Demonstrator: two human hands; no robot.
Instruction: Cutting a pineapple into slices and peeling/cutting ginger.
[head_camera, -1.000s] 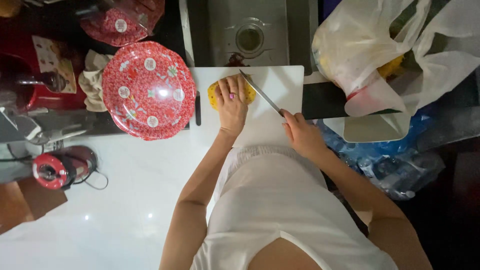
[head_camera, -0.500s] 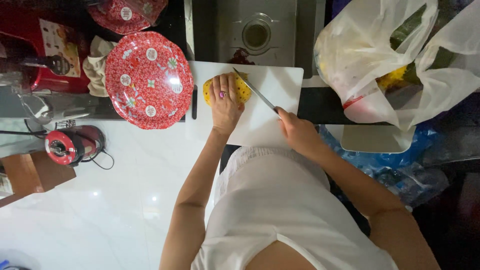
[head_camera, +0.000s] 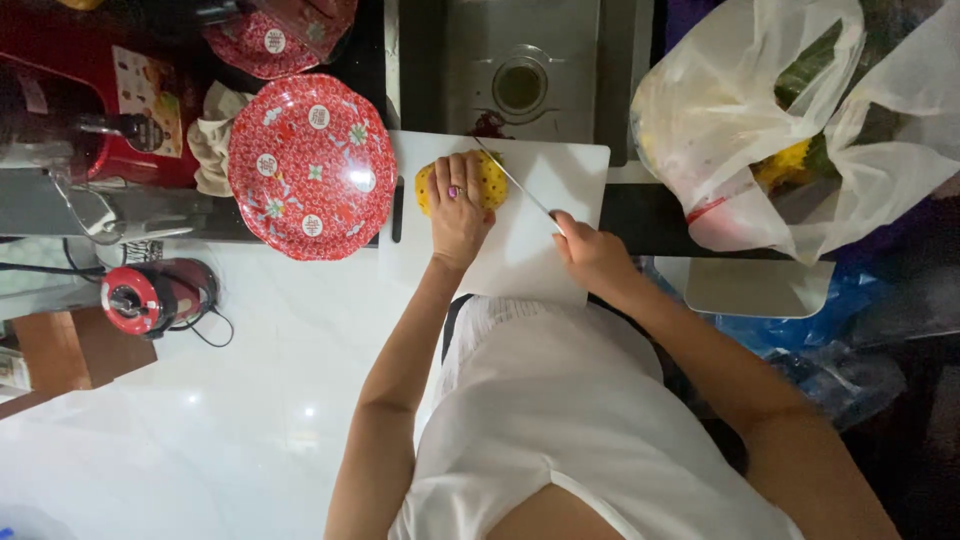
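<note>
Yellow peeled pineapple (head_camera: 488, 180) lies on the white cutting board (head_camera: 560, 170), pinned by the left hand (head_camera: 458, 215) with fingers curled over it. The right hand (head_camera: 590, 252), at four o'clock, grips the knife (head_camera: 515, 186). Judging so, slicing wants knuckles tucked clear of the blade.

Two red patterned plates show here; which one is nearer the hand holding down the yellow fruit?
The large red plate, fully in view just left of the white cutting board, is nearer the left hand. The other red plate lies farther up, partly cut off at the frame's top.
</note>
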